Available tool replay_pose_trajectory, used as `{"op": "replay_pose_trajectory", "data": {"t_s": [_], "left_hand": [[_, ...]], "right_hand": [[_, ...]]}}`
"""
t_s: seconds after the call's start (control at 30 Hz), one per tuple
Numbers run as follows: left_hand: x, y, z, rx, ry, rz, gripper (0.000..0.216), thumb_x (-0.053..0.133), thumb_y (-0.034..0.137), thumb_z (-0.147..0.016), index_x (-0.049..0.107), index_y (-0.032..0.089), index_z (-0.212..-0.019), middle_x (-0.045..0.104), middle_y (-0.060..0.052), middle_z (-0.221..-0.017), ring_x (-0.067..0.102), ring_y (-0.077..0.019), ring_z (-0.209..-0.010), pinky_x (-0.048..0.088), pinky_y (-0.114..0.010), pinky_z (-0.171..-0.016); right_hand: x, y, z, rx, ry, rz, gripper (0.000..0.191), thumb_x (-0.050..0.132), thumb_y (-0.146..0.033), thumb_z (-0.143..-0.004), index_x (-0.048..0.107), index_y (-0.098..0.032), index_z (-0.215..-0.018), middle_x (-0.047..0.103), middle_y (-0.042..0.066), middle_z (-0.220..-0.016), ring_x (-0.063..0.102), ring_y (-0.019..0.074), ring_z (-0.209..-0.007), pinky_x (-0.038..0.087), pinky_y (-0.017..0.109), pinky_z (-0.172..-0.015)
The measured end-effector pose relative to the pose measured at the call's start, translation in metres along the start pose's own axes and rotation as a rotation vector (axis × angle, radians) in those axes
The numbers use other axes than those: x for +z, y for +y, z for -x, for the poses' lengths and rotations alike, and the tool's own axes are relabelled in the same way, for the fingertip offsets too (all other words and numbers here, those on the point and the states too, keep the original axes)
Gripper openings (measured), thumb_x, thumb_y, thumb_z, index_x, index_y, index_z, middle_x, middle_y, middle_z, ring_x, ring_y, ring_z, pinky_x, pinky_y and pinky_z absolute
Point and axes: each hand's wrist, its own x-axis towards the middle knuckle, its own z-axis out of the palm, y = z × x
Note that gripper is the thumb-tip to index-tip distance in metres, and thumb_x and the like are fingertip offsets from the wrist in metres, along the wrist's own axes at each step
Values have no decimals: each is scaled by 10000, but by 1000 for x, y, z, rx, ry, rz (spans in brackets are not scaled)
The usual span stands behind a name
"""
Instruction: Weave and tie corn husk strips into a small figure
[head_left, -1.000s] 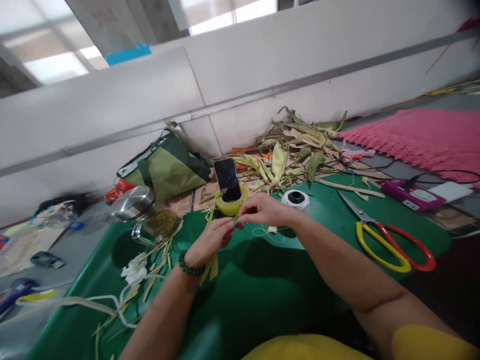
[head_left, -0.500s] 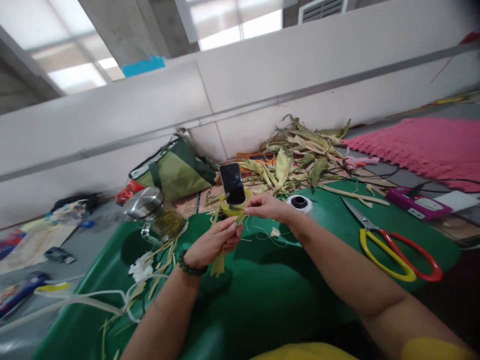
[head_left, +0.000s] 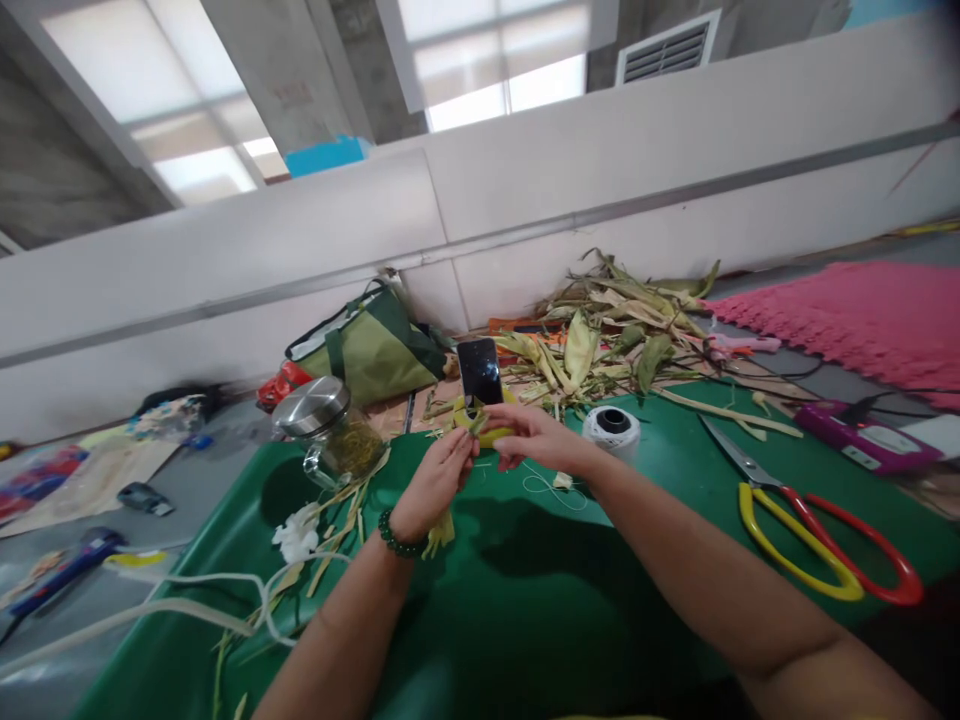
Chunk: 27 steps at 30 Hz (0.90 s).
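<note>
At frame centre, the left hand (head_left: 437, 478) pinches a husk strip (head_left: 477, 424), seemingly unfinished, the right hand (head_left: 541, 440) meets its tip, grip unclear, and loose husks (head_left: 580, 350), apparently unworked, lie upper right of centre.

I count one phone (head_left: 480, 372), and from it I give each place. At its foot is one yellow ring (head_left: 504, 436); just in front are two hands, one left hand (head_left: 435, 478) holding at least one husk strip (head_left: 441, 533), and one right hand (head_left: 538, 437). One bracelet (head_left: 397, 538) is nearer to me than the phone. Left of the phone are one green bag (head_left: 379, 355), one glass jar (head_left: 358, 450) with one lid (head_left: 313, 405), and one white tissue (head_left: 297, 535). Right of it are one spool (head_left: 627, 433), one pair of scissors (head_left: 757, 480) with two handles, one purple power strip (head_left: 862, 437) and one pink cloth (head_left: 862, 315). Behind, rightward, lies one husk heap (head_left: 600, 330); its leaves overlap, so I cannot count them.
</note>
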Motion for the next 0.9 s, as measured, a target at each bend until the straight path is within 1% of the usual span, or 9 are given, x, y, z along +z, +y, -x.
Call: {"op": "replay_pose_trajectory", "data": {"t_s": [0.07, 0.2, 0.33, 0.4, 0.47, 0.53, 0.63, 0.8, 0.9], "left_hand": [[4, 2, 4, -94, -83, 86, 365, 653, 485, -747, 499, 162, -676, 275, 88, -501, 196, -42, -417, 112, -194, -401], [7, 5, 10, -178, -184, 171, 361, 673, 469, -717, 513, 146, -700, 279, 94, -505, 205, -27, -415, 128, -174, -407], [8, 6, 11, -205, -255, 224, 367, 690, 458, -710, 499, 145, -691, 246, 103, -504, 185, -20, -417, 128, -159, -403], [8, 7, 11, -221, -275, 225, 374, 690, 462, -715, 484, 151, -689, 236, 106, -506, 174, -18, -416, 124, -153, -400], [7, 8, 12, -229, -269, 207, 380, 690, 470, -716, 476, 156, -695, 245, 106, -505, 174, -18, -413, 119, -150, -393], [5, 10, 13, -219, -232, 188, 386, 691, 477, -713, 469, 163, -701, 248, 107, -508, 173, -19, -410, 117, -148, -388], [3, 10, 14, -186, -150, 163, 386, 681, 487, -721, 458, 172, -698, 249, 106, -514, 177, -27, -412, 131, -149, -386], [2, 3, 3, -8, 70, -104, 234, 557, 325, -851, 489, 181, -681, 318, 67, -523, 269, -75, -449, 203, -177, -428], [-1, -4, -7, 200, 264, -383, 225, 537, 124, -829, 487, 186, -619, 423, 19, -592, 368, -113, -554, 267, -194, -515]], "right_hand": [[-3, -1, 0, 23, -95, -59, 333, 621, -339, -745, 564, -147, -1012, 639, 30, -823, 570, 96, -557, 468, 230, -523], [-13, -3, 0, -55, -56, 11, 245, 649, -370, -747, 592, -132, -743, 496, -56, -547, 434, 54, -469, 376, 181, -457], [-13, -8, 3, -49, 5, -89, 196, 667, -272, -697, 599, -150, -835, 594, -30, -710, 478, 52, -523, 411, 187, -495], [-10, -11, 5, 21, -90, -169, 300, 659, -236, -673, 584, -165, -954, 636, -4, -844, 521, 61, -553, 439, 201, -510], [-7, -11, 6, 86, -202, -180, 337, 655, -252, -682, 564, -164, -994, 640, -6, -801, 533, 73, -538, 441, 209, -498], [-6, -9, 5, 78, -180, -129, 290, 666, -304, -701, 557, -157, -925, 582, -46, -631, 506, 76, -497, 419, 201, -473], [-4, -2, 0, -19, -10, -28, 232, 628, -374, -760, 541, -163, -798, 474, -79, -503, 431, 70, -446, 375, 196, -454], [17, 6, -1, -216, 204, 406, 157, 525, -251, -843, 591, -158, -735, 536, -24, -602, 469, 93, -549, 356, 218, -543], [29, 3, 7, -343, 147, 806, 184, 476, -158, -850, 631, -154, -753, 597, 29, -699, 507, 124, -635, 360, 238, -588]]}}
